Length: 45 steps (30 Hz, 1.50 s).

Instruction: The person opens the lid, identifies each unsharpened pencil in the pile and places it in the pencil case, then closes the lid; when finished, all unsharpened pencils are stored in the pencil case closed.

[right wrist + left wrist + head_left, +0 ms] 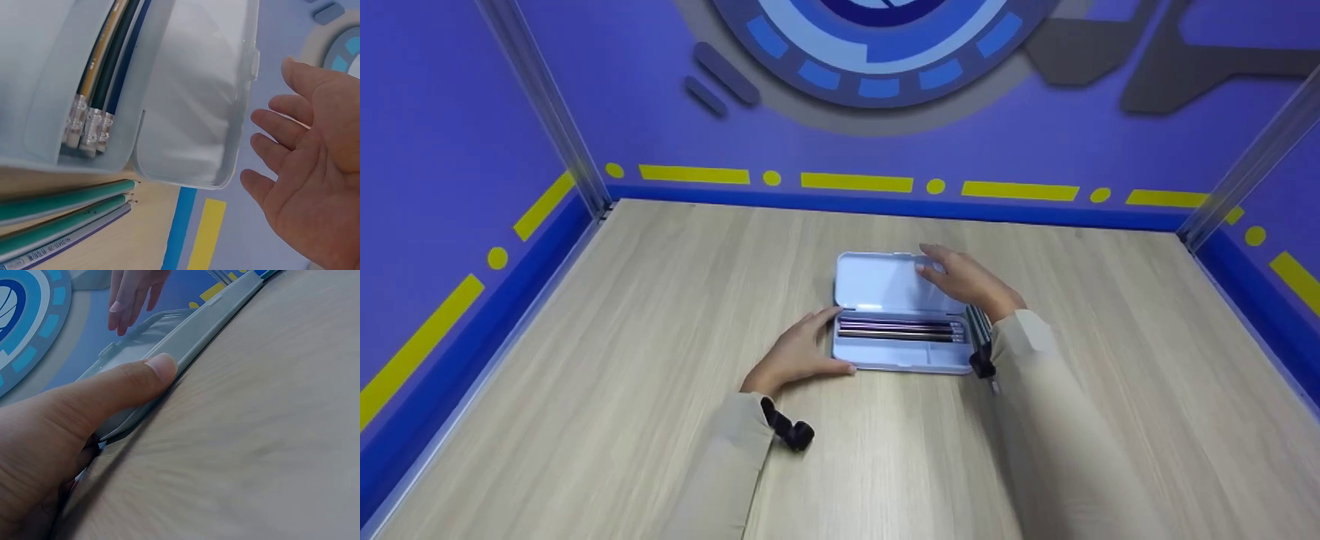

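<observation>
A pale, translucent pencil case (885,355) lies on the table with its lid (877,281) swung up at the back. Several pencils (896,330) with metal-banded eraser ends lie side by side in its rear compartment. My left hand (795,352) holds the case's left end, thumb against the front wall and fingers near the back corner. Behind the lid's right part, fingers spread and relaxed, is my right hand (315,152); the right wrist view shows a gap between it and the lid. More pencils (67,225), green and purple-white, lie right of the case, partly hidden by my right wrist in the head view.
The wood-grain table (660,300) stretches out around the case. Blue panels with yellow marks (856,182) wall it in at the back and sides. Black straps (795,433) hang from both cuffs.
</observation>
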{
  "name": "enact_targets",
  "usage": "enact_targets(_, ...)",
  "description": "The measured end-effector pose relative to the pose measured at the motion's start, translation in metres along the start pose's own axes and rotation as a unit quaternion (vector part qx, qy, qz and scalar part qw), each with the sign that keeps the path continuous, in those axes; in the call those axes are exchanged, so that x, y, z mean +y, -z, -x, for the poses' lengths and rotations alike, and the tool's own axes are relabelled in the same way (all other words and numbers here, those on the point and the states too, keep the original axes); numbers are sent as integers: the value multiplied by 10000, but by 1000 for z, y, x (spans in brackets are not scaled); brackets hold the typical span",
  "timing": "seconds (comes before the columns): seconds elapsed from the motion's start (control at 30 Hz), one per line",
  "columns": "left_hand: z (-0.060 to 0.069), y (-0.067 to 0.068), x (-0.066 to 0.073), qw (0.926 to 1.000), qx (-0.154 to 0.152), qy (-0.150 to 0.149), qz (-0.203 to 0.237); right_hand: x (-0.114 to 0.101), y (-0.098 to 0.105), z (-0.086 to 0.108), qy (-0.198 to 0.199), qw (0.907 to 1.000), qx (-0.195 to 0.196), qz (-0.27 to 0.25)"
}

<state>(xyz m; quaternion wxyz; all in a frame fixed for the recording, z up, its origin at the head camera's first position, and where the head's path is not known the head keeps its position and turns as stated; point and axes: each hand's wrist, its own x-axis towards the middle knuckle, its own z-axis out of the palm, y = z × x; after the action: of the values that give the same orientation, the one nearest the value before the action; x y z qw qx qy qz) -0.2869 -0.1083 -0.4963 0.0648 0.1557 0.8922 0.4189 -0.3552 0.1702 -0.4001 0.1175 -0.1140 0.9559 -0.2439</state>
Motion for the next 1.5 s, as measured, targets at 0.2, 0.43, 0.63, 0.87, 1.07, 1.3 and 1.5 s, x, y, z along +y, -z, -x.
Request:
enact_targets(0.2,0,0,1,10000,-25,-15,-19,0,-2,-1,-69,9998,-140,141)
enact_targets(0.43,-2,1,1,9998,-28,-64,-177,0,-3,0,-66,9999,18,127)
enact_targets(0.63,-3,0,2,9997,-26,-117,-211,2,-4,3,89,9998,185,77)
enact_targets(0.87,-3,0,2,9997,-34,-61,-219,2,-5,11,277,9987,355,243)
enact_targets(1.07,-3,-1,2,9997,-18,-66,-215,-1,-5,20,577,9950,640,502)
enact_targets(1.3,-2,-1,1,9995,-29,-26,-300,1,-9,29,966,9867,1082,729)
enact_targets(1.5,-1,0,0,9996,-20,-25,-290,2,-13,36,1207,9790,1372,905)
